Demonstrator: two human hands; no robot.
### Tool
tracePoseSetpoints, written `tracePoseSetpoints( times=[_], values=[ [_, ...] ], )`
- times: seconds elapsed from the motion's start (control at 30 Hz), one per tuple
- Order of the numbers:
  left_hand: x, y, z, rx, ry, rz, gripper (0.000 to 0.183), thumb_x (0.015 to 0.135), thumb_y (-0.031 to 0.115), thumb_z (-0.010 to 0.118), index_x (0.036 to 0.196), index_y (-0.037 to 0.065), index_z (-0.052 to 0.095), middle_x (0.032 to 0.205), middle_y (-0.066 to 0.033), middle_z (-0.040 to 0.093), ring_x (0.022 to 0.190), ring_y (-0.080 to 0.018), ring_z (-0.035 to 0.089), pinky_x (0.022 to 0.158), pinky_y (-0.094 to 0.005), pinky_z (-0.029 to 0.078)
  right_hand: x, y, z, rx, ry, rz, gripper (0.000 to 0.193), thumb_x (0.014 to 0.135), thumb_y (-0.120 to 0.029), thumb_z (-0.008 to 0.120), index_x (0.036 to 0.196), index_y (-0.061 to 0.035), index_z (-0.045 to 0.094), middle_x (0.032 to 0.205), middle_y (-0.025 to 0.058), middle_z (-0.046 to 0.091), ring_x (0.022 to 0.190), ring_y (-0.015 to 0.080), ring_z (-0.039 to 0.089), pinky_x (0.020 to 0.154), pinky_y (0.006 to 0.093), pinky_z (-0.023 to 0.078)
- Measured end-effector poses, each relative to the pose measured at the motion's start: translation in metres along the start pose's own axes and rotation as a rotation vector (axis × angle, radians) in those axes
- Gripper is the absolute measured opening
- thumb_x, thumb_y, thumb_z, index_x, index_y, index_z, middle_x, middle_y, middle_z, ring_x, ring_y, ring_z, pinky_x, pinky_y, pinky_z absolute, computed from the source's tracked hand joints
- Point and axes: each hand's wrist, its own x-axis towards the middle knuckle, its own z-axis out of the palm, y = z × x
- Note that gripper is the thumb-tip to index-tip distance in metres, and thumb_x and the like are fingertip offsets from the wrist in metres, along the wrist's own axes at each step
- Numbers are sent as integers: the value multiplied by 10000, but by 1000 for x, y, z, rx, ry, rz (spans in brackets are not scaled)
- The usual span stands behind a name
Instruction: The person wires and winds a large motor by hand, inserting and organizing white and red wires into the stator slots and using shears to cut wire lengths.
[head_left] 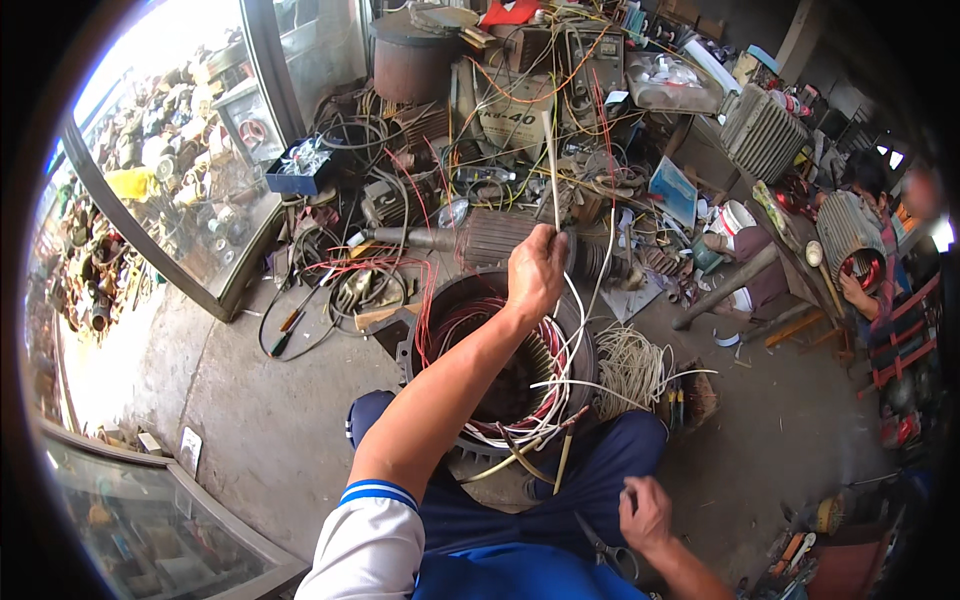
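My left hand (538,268) reaches over a round motor stator (405,362) between my legs. Its closed fingers grip a white sleeving tube (552,165), whose stiff end points up and away from me. Red winding wires (452,322) and white leads (578,345) line and cross the stator's opening. My left forearm hides part of the windings. Above my right thigh, my right hand (646,512) has its fingers curled together; what they hold, if anything, is too small to make out. A pair of scissors (622,562) lies on my lap beside it.
A coil of white tubing (635,370) lies right of the stator. Beyond it rests a ribbed motor rotor (490,238) with a long shaft. Cables and a blue box (300,172) are at the far left. Another person (868,290) handles a motor housing (850,235) at the right.
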Motion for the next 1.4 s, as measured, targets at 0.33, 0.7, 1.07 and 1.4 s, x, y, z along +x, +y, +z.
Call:
tracePoseSetpoints(
  times=[0.33,0.7,1.07,1.4],
  values=[
    [14,115,-23,-538,-81,64,284,1048,242,651,1025,-37,704,804,-54,709,741,-116,643,724,-285,540,-147,-22,7,-125,-127,190,335,916,-199,662,1229,-83,644,1136,163,651,938,400,679,822,498,576],
    [-32,193,-43,-581,-377,46,349,1047,327,631,1039,-5,741,747,-19,639,658,-90,537,623,-260,407,-119,2,-22,255,-514,519,679,790,-381,869,1352,-118,595,1064,198,727,1011,374,718,889,424,565],
    [-97,217,-20,-379,-825,201,328,1057,285,637,1065,-31,725,762,7,565,696,-74,497,652,-247,437,29,-59,-142,215,272,76,590,798,-167,853,1267,-21,525,949,108,643,818,215,664,772,359,570],
    [-100,223,-15,-272,-942,407,209,1026,151,656,1128,-21,717,890,-111,636,807,-220,612,748,-340,499,53,-48,-171,30,384,-137,367,794,-105,829,1077,-5,618,779,147,687,636,310,694,592,410,547]
  ],
)
